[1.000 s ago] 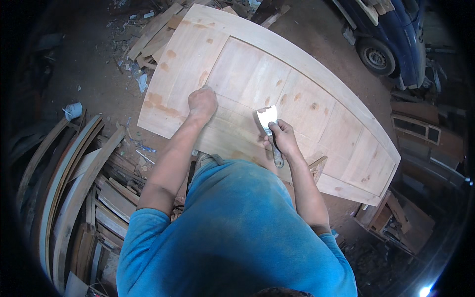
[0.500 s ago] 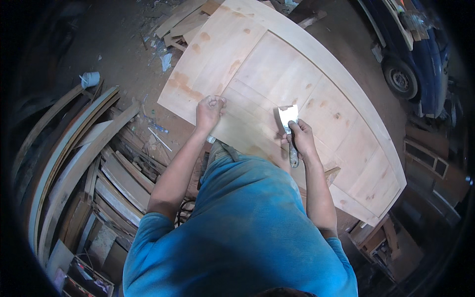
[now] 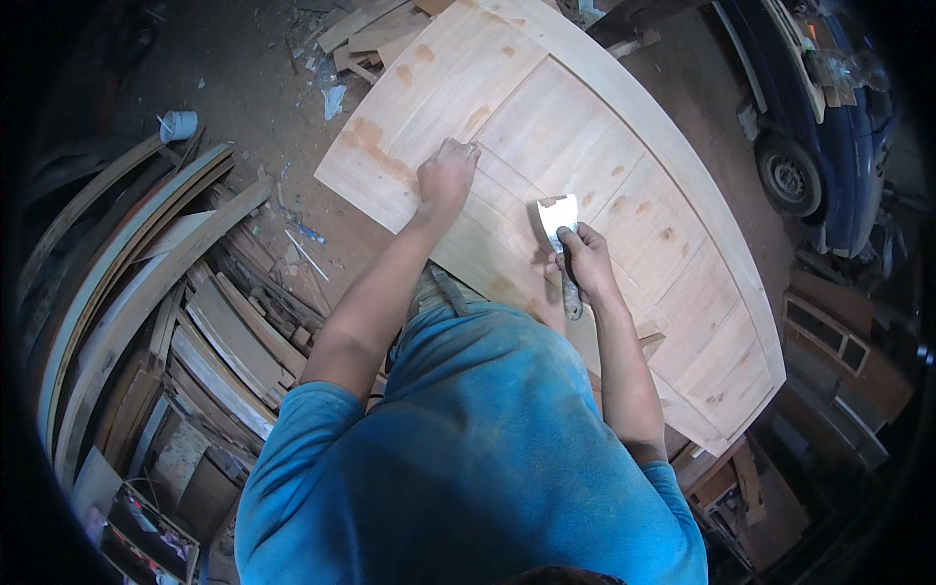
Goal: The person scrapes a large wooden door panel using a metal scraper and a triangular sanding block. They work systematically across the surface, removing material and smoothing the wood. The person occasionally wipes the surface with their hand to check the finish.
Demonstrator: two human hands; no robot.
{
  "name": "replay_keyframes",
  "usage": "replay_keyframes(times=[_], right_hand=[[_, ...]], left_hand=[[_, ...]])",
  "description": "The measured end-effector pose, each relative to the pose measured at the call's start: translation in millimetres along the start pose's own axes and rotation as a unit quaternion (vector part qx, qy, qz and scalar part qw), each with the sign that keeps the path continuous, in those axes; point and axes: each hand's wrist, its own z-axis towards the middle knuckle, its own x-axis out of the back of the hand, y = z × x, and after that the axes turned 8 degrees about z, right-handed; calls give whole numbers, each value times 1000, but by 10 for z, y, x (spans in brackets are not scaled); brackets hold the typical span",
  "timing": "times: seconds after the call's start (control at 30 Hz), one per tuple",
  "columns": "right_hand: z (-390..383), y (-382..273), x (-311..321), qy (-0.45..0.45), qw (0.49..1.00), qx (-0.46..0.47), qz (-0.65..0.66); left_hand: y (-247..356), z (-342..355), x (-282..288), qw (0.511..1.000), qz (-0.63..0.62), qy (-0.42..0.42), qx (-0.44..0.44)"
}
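Note:
A pale wooden door panel (image 3: pixel 556 117) with a curved edge lies flat in front of me, blotched with brownish filler patches. In my right hand (image 3: pixel 590 261) is a putty knife (image 3: pixel 558 216), its wide blade pointing away from me and smeared along the tip. The knife is held over the middle of the panel. My left hand (image 3: pixel 448 175) is closed, knuckles up, over the panel's left part beside a joint line. Its fingertips are pressed together near that joint; what they hold, if anything, is too small to make out.
Curved boards and timber offcuts (image 3: pixel 146 292) are stacked at my left, with a white bucket (image 3: pixel 178 126) at their far end. Wood scraps (image 3: pixel 375 37) lie beyond the panel. A dark blue vehicle (image 3: pixel 829 127) stands at the far right; wooden frames (image 3: pixel 829 331) lean below it.
My left hand has moved forward and to the right, farther over the panel. My right hand with the putty knife has shifted slightly left and away from me.

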Motion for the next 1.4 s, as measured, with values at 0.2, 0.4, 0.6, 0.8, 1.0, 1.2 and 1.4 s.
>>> replay_keyframes(times=[0.2,0.4,0.6,0.8,1.0,1.2,1.4], right_hand=[[-42,23,29,1,1000,0,12],[-20,38,80,-4,1000,-14,10],[61,62,137,-5,1000,11,-7],[116,64,130,2,999,0,-36],[156,59,33,-18,999,6,-45],[153,51,-82,-22,997,-4,-68],[71,19,-143,-26,999,7,-36]], left_hand=[[-17,147,-96,999,28,-39,-19],[-75,235,-159,993,37,-22,-106],[-80,-110,-75,996,-87,1,26],[-348,-583,241,967,-224,-55,109],[-563,-1080,322,967,-210,-36,139],[-779,-1203,280,965,-229,-17,124],[-796,-1130,376,963,-221,-14,155]])
